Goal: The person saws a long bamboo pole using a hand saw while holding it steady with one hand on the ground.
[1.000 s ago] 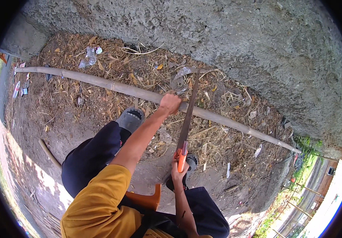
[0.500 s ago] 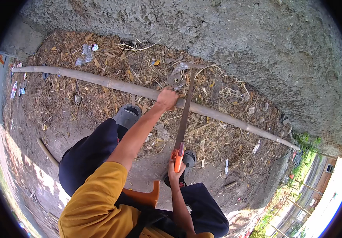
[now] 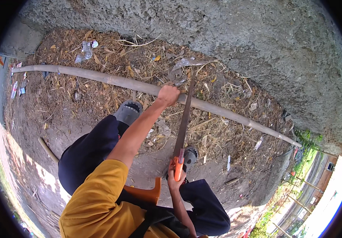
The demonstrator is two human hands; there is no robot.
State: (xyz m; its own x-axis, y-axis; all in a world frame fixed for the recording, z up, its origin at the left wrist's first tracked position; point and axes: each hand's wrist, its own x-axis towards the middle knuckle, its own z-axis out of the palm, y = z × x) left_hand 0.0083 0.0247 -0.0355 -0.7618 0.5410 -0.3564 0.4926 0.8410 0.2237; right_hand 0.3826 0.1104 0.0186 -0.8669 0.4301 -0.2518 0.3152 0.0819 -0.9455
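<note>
A long bamboo pole [image 3: 123,82] stretches across the view from far left to lower right. My left hand [image 3: 168,95] is wrapped round it near its middle and pins it. Just right of that hand, the blade of a handsaw [image 3: 184,123] crosses over the pole, its tip pointing toward the wall. My right hand [image 3: 175,176] is closed round the saw's orange handle, close to my right shoe. Where the teeth meet the pole, I cannot make out how deep any cut is.
A rough concrete wall [image 3: 234,35] runs along the far side. Dry leaves, straw and plastic scraps [image 3: 85,51] litter the ground. My grey shoes [image 3: 129,112] are on the near side of the pole. An orange plastic seat [image 3: 149,194] is beneath me. A short stick [image 3: 48,150] lies at left.
The handsaw and my right hand have shifted slightly back toward me. My left hand keeps its hold on the bamboo pole, and the view has moved a little.
</note>
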